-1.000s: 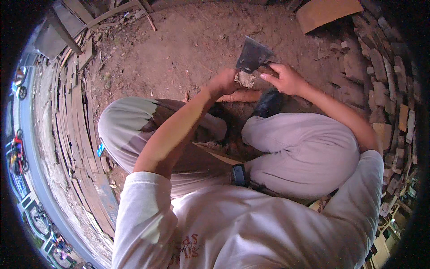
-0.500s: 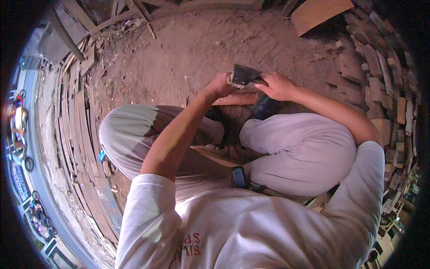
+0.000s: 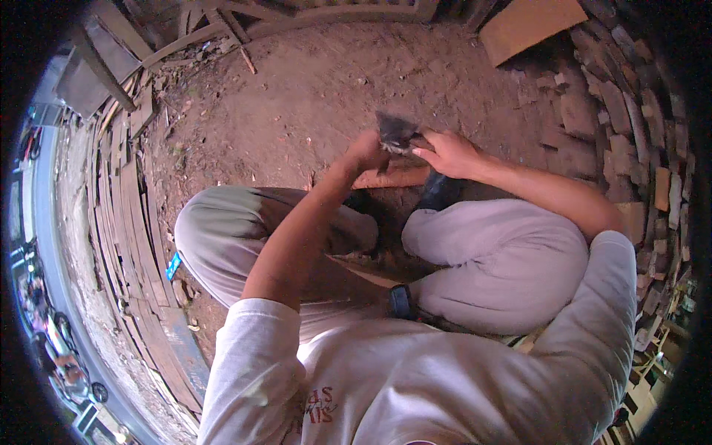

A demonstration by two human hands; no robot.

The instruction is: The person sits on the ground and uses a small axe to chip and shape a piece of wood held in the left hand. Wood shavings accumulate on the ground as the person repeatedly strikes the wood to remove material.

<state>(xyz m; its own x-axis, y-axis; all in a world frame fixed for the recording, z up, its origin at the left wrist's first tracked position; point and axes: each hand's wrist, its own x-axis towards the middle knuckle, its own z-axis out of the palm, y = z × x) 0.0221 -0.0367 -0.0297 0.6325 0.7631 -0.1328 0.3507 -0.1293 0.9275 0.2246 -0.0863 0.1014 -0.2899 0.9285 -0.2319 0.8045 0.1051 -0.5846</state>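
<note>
I sit with my knees spread, both hands together over the dirt in front of me. My right hand (image 3: 450, 153) grips one end of a dark, flat, blade-like piece (image 3: 397, 129) with a pale lower edge; its exact kind does not show. Close by its other side, my left hand (image 3: 366, 151) is closed, its fingertips partly hidden, and what it holds cannot be made out. Under the hands a reddish-brown block (image 3: 393, 178) lies between my feet. A dark shoe (image 3: 443, 191) shows below my right hand.
Long weathered boards (image 3: 132, 215) run along the left, with a road and motorbikes beyond. Stacked wood pieces (image 3: 623, 159) line the right. A tan panel (image 3: 530, 30) leans at the far right; timber framing (image 3: 334, 16) spans the back. A small blue packet (image 3: 173, 266) lies by my left knee.
The dark piece has tilted and turned between my hands, its pale edge shifting. My left hand has drawn slightly lower, apart from that edge. The whole view has shifted a little.
</note>
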